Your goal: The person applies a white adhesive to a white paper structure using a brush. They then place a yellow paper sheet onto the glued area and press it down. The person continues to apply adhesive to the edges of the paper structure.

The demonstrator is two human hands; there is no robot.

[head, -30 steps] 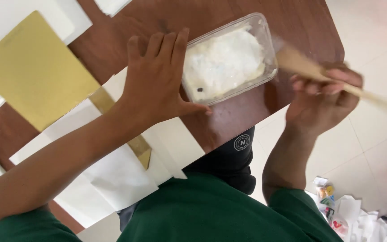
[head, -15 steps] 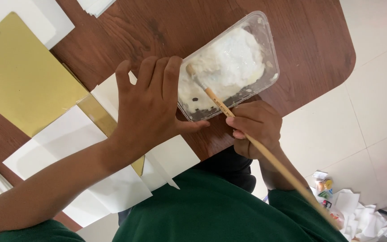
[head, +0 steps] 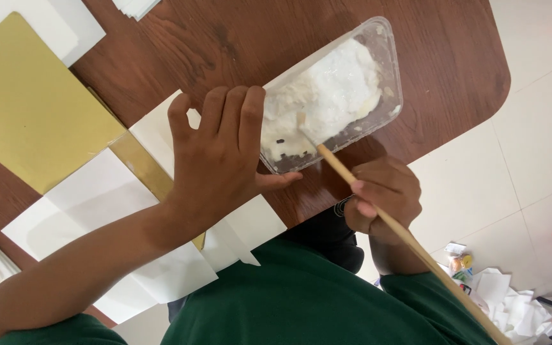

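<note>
A clear plastic tub (head: 388, 48) of white paste (head: 333, 96) lies on the dark wooden table (head: 237, 45). My left hand (head: 222, 156) rests flat beside the tub's near end, fingers spread against its wall, thumb under its corner. My right hand (head: 381, 198) grips a long wooden stick (head: 378, 211) near its middle. The stick's tip is dipped into the paste at the tub's near end. Its other end runs off toward the lower right.
White paper sheets (head: 97, 204) and a gold card strip (head: 138, 166) lie under my left forearm. A larger gold sheet (head: 30, 108) sits at the left. Crumpled paper and scraps (head: 493, 294) litter the tiled floor at lower right, past the table's rounded corner.
My right hand swung in from the right of the table, bringing the stick's tip into the paste. The left hand stayed against the tub.
</note>
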